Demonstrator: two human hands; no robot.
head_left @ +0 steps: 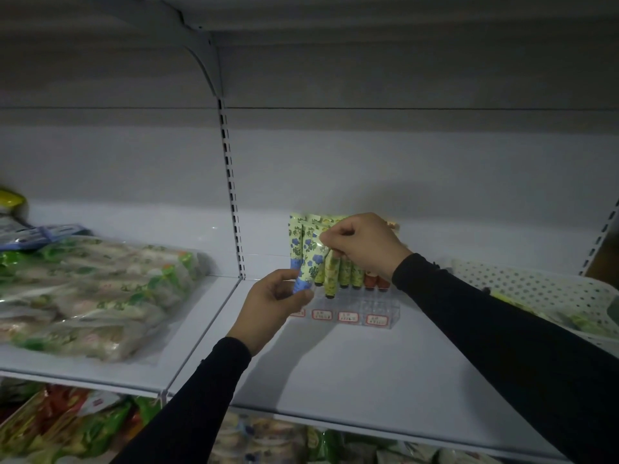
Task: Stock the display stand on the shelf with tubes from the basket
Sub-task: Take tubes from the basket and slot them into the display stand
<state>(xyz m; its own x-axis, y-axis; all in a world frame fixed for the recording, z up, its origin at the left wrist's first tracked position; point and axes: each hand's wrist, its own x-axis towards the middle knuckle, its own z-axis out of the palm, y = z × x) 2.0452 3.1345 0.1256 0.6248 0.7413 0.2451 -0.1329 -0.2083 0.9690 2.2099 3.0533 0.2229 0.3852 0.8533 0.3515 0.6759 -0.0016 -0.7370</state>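
A clear display stand (375, 313) with red-framed labels sits on the white shelf (351, 373) against the back wall. Several tubes stand in it cap down: blue-flowered ones on the left, green-yellow ones (345, 272) in the middle, red-capped ones (375, 281) on the right. My left hand (271, 309) holds the lower, capped end of a blue-flowered tube (310, 262) at the stand's left front. My right hand (361, 244) pinches the top edge of that same tube, above the rows. The tube leans slightly.
A white perforated basket (536, 289) with more packets stands on the shelf at the right. Bagged food packs (90, 293) lie on the left shelf section, past the slotted upright (231, 195). More packaged goods fill the shelf below (67, 426).
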